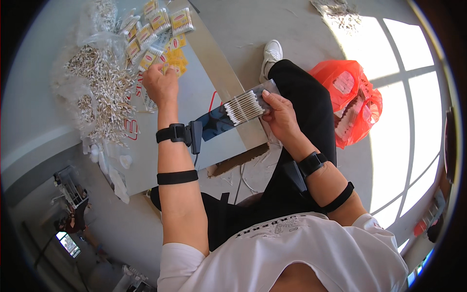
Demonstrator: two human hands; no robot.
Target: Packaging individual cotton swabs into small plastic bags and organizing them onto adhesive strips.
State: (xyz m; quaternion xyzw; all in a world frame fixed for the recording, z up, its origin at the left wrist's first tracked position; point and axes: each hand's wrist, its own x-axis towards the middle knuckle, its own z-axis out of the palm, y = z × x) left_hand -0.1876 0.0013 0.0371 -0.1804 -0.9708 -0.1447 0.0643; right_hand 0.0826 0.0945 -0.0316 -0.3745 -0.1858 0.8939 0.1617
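Note:
My right hand (281, 117) pinches a clear plastic bag (270, 90) between thumb and fingers. A flat row of cotton swabs (244, 108) with white tips lies in it, held above the box's near right edge. My left hand (160, 86) reaches over the box to a small pile of yellow cards (178, 59), its fingertips closed at the nearest card. Its fingers are partly hidden. Beyond that hand lie several filled swab packs (159, 21) with yellow labels. A dark, glossy strip (214, 124) shows between the swabs and my left wrist.
Loose cotton swabs (104, 92) are heaped on clear plastic at the left. They rest on a large grey-white box (209, 151) serving as a work surface. A red plastic bag (348, 102) with pale bundles stands on the floor at the right, beside my leg.

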